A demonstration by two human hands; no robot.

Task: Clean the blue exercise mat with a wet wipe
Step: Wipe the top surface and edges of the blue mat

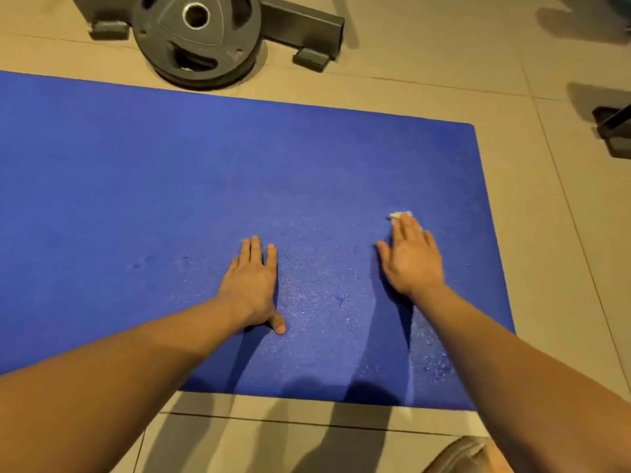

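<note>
Blue foam mat (136, 199) lies flat on the beige tile floor (426, 56) with a fine pebbled texture and a few small dents left of centre. It runs off the frame at the left. Its far edge is straight, slanting down to the right. Beyond that edge a round grey weight plate (196, 39) with cut-out grips and a centre hole leans against a dark square metal bar (304, 25), clear of the mat.

Left hand (251, 285) is palm down on the mat, fingers straight and together, thumb out to the side, holding nothing. A wide stretch of mat lies to its left and ahead. A speckled wet sheen shows between the hands and toward the near right corner.

Right hand (413, 261) is also flat, fingers straight, pressing a small crumpled white wipe (397, 216) onto the mat. Only a bit of the wipe pokes out past the fingertips. A narrow strip of mat separates this hand from the square right edge, then tile. A dark object (614, 131) sits at the far right, cropped.
</note>
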